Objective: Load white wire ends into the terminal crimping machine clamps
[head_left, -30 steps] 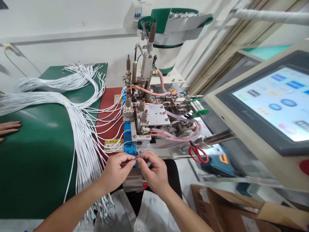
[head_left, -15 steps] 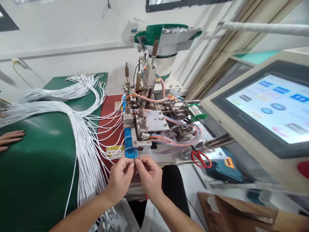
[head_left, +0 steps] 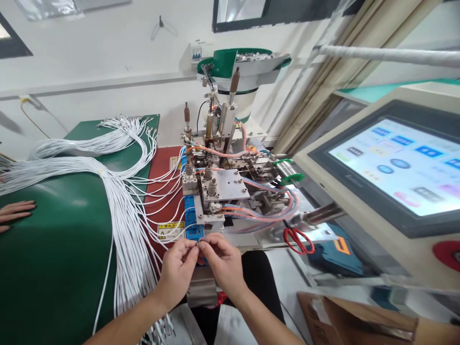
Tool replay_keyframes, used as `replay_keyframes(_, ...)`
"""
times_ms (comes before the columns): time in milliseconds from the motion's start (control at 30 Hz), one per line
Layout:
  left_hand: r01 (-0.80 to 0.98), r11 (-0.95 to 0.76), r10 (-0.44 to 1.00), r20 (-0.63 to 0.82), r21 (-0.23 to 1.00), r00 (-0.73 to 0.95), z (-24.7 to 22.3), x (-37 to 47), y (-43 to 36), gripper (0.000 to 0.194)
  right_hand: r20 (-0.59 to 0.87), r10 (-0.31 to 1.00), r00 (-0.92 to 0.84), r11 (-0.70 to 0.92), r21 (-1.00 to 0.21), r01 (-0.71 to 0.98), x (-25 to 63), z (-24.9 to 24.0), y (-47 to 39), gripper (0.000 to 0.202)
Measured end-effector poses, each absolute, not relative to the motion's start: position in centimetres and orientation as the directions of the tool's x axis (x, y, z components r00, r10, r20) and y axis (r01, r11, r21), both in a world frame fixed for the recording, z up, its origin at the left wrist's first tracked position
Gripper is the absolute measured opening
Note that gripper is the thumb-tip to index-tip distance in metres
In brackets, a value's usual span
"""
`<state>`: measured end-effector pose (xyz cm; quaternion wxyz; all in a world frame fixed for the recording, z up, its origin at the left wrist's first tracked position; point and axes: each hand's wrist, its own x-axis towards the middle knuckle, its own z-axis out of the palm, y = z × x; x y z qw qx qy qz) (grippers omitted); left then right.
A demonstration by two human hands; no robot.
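Left hand [head_left: 178, 272] and right hand [head_left: 222, 262]: fingertips pinching small part [head_left: 199, 243], type unclear | Location: near blue fixture [head_left: 189, 218] | Change: pinch maintained; handling apparently ongoing

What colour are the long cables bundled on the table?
The long cables are white, seen best in the head view, against the green tabletop.
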<state>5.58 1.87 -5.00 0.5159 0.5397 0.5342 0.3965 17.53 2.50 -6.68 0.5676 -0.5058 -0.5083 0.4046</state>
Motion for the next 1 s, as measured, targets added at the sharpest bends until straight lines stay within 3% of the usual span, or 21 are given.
replay_keyframes(133, 0.156, 0.097, 0.988, -0.114, 0.983, 0.101, -4.9, 5.7, 1.9, 0.019, 0.112, 0.977, 0.181, 0.112, -0.994, 0.013, 16.9, -6.5, 2.3, 0.014)
replay_keyframes(300, 0.182, 0.066, 0.993, -0.082, 0.981, 0.082, -5.0, 5.6, 1.8, 0.017, 0.354, 0.928, 0.117, 0.319, -0.917, 0.241, 16.9, -5.6, 2.5, 0.01)
replay_keyframes(367, 0.21, 0.062, 0.993, -0.081, 0.976, 0.085, -5.1, 5.5, 1.8, 0.016, 0.381, 0.923, 0.049, 0.355, -0.895, 0.271, 17.3, -5.4, 2.8, 0.01)
replay_keyframes(533, 0.369, -0.009, 0.984, -0.057, 0.929, 0.167, -4.7, 4.6, 2.1, 0.016, 0.235, 0.955, -0.181, 0.285, -0.897, 0.339, 19.5, -4.2, 3.8, 0.013)
replay_keyframes(667, 0.524, -0.161, 0.937, -0.037, 0.837, 0.347, -3.7, 4.0, 2.5, 0.015, 0.218, 0.889, -0.403, 0.377, -0.848, 0.372, 20.8, -3.6, 3.9, 0.011)
replay_keyframes(833, 0.455, -0.012, 0.972, -0.097, 0.89, 0.216, -3.9, 4.7, 2.5, 0.015, 0.207, 0.978, -0.011, 0.202, -0.941, 0.272, 19.2, -5.3, 2.5, 0.022)
replay_keyframes(1000, 0.406, 0.057, 0.976, -0.136, 0.912, 0.17, -4.5, 4.9, 2.2, 0.017, 0.177, 0.983, 0.053, 0.163, -0.965, 0.207, 18.7, -6.3, 1.9, 0.021)
